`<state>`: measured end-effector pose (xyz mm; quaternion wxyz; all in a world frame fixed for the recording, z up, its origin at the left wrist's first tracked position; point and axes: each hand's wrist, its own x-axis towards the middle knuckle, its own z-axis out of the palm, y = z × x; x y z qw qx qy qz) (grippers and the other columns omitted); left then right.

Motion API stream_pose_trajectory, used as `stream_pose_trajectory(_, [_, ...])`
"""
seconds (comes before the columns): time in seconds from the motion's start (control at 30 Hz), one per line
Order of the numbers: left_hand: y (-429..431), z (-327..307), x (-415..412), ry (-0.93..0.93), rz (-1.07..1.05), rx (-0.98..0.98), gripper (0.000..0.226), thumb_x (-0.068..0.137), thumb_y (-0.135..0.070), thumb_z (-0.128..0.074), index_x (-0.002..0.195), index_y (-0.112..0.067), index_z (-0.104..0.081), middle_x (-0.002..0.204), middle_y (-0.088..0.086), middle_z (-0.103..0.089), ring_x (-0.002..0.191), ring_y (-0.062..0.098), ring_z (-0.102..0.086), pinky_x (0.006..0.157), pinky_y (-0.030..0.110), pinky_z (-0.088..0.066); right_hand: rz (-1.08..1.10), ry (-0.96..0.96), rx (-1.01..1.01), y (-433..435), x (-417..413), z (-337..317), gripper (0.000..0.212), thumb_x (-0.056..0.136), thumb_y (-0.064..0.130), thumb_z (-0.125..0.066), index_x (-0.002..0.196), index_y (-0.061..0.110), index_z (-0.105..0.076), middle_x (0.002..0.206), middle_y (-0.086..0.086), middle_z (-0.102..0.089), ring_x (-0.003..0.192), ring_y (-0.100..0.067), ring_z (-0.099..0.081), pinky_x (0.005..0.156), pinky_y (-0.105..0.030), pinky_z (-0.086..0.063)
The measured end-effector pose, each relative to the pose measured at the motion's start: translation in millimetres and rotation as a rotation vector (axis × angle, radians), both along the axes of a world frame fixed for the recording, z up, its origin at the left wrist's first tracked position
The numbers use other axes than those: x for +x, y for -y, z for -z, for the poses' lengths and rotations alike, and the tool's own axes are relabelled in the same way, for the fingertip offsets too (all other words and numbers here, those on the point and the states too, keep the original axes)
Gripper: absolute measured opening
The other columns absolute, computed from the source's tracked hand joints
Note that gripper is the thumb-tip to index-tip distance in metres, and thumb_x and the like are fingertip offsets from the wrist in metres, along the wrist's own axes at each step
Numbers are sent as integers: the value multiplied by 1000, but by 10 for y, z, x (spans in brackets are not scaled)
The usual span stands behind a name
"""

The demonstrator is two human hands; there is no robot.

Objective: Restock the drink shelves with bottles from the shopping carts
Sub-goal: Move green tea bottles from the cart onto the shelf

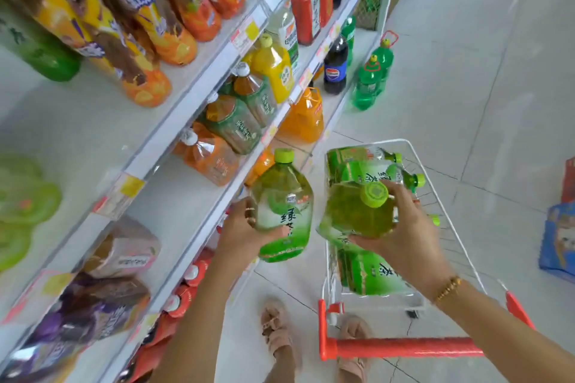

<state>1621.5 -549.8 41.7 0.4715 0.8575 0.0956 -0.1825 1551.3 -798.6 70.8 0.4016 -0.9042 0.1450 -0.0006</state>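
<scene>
My left hand (241, 228) grips a large green tea bottle (284, 205) with a lime cap, held upright beside the shelf edge. My right hand (404, 227) holds a second green tea bottle (354, 214) over the cart, tilted so its lime cap points toward me. Below and behind it, the white wire shopping cart (441, 211) with an orange-red handle holds several more green bottles (373, 274). The drink shelves (186, 196) run along my left, with an open stretch of white shelf just left of the bottle in my left hand.
Orange and brown tea bottles (236, 121) stand on the middle shelf, juice bottles (174, 34) on the top one, red-capped bottles (183, 289) lower down. Two green bottles (370, 78) sit on the floor ahead. Blue and red packages (560, 227) lie at right. My sandalled feet (277, 326) stand by the cart.
</scene>
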Motion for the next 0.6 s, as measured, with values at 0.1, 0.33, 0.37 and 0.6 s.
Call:
stream_pose_trajectory(0.1, [-389, -73, -91, 234, -162, 0, 80, 36, -43, -83, 107, -34, -47, 109, -7, -54, 95, 1, -58, 81, 16, -47, -115, 159, 112, -336, 331, -56, 84, 49, 24, -91, 121, 22, -48, 112, 10, -50, 94, 5, -41, 76, 2, -30])
stream_pose_trajectory(0.33, [-1213, 432, -92, 494, -500, 165, 78, 49, -32, -91, 114, -17, -50, 116, 5, -54, 105, 18, -57, 90, 29, -47, -317, 330, 262, -1469, 968, 501, 77, 56, 34, -84, 120, 25, -42, 120, -2, -51, 104, -6, -48, 86, -10, -41])
stream_pose_trajectory(0.37, [-1305, 532, -84, 528, -541, 161, 76, 51, -29, -91, 114, -14, -51, 116, 8, -54, 105, 20, -57, 93, 33, -48, -342, 335, 266, -1612, 1020, 581, 78, 57, 32, -85, 120, 27, -40, 121, -3, -50, 107, -9, -48, 88, -16, -43])
stream_pose_trajectory(0.6, [-1583, 1017, -39, 727, -747, 120, 93, 52, -42, -86, 127, -8, -43, 126, 10, -51, 117, 20, -52, 102, 27, -42, -495, 408, 171, -2211, 1288, 973, 77, 64, 48, -77, 127, 15, -46, 126, -5, -48, 112, -15, -46, 93, -19, -41])
